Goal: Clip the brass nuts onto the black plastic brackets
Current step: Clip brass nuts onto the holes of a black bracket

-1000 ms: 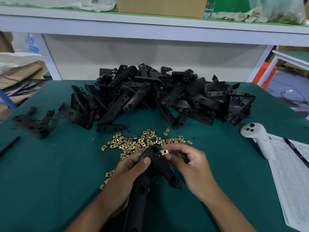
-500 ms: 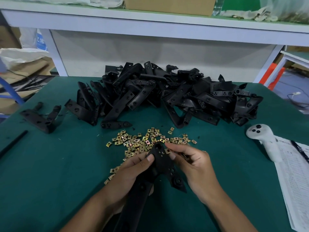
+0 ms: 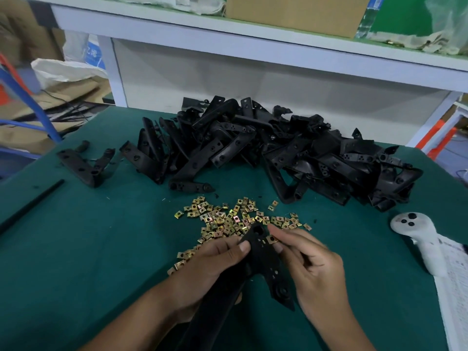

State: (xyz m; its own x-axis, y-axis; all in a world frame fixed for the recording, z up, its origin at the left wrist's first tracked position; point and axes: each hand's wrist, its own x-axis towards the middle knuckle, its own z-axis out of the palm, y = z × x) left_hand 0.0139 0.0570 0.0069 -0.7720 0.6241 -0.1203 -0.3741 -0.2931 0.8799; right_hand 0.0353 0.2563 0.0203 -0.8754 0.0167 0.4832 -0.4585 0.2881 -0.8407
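Observation:
My left hand (image 3: 215, 269) grips a black plastic bracket (image 3: 263, 259) near its upper end, thumb across its face. My right hand (image 3: 311, 264) pinches a brass nut (image 3: 271, 239) against the bracket's right edge, close to the top hole. Just beyond my hands, several loose brass nuts (image 3: 228, 219) lie scattered on the green table (image 3: 88, 249). A large pile of black brackets (image 3: 278, 153) fills the far middle of the table. The bracket's lower arm runs down under my left wrist and out of view.
One separate black bracket (image 3: 83, 165) lies at the far left, with a thin black rod (image 3: 30, 206) in front of it. A white controller (image 3: 420, 236) rests on printed paper (image 3: 455, 300) at the right. A white shelf (image 3: 253, 31) overhangs the back.
The view has shifted slightly. My right hand has brought the brass nut onto the bracket's right edge, and my left hand keeps holding the bracket in the same place.

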